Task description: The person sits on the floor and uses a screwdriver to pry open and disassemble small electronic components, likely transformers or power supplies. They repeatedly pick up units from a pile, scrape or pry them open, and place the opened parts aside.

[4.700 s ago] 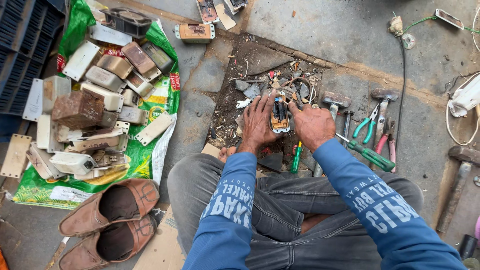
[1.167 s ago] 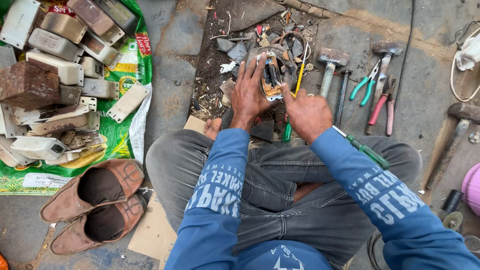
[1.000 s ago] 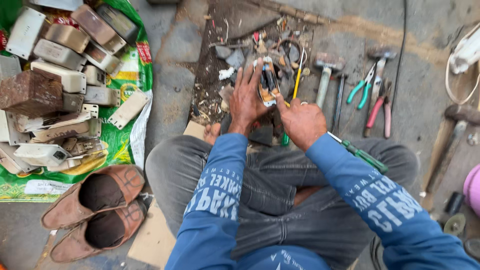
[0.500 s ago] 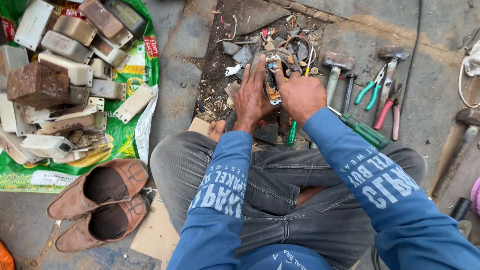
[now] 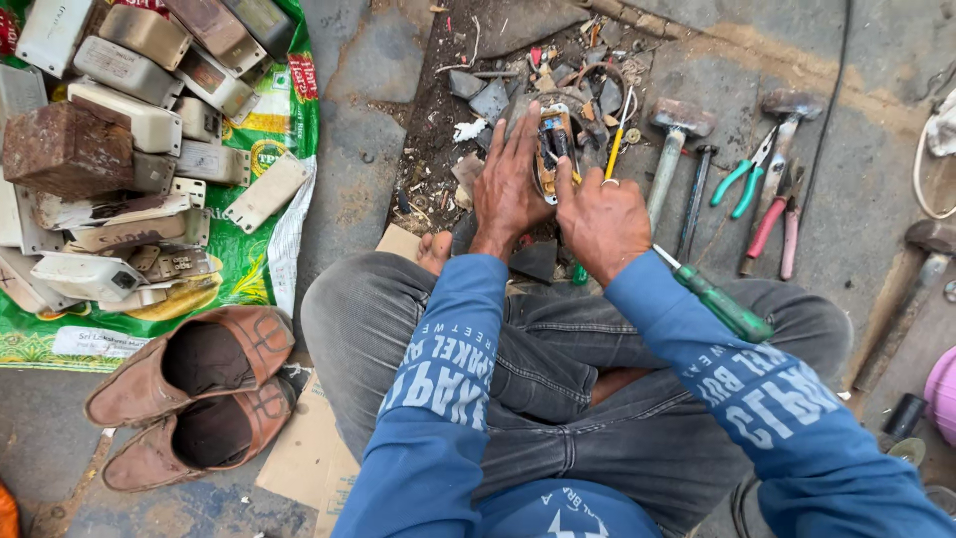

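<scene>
I sit on the ground with knees apart. My left hand (image 5: 510, 189) grips a small electrical part (image 5: 554, 139) with orange and dark pieces, held over a patch of debris. My right hand (image 5: 601, 217) presses on the same part from the right, fingers closed around it. A yellow-handled screwdriver (image 5: 617, 134) lies just beyond my right hand. A green-handled screwdriver (image 5: 719, 302) rests by my right forearm.
Hammers (image 5: 673, 149), green pliers (image 5: 745, 174) and red pliers (image 5: 777, 214) lie on the concrete at right. A green sack (image 5: 264, 269) at left carries several worn metal casings (image 5: 129, 110). Brown shoes (image 5: 189, 389) sit by my left knee, near cardboard (image 5: 314, 448).
The view has shifted closer and slightly left. My right hand came forward from behind the part to press on it beside my left hand.
</scene>
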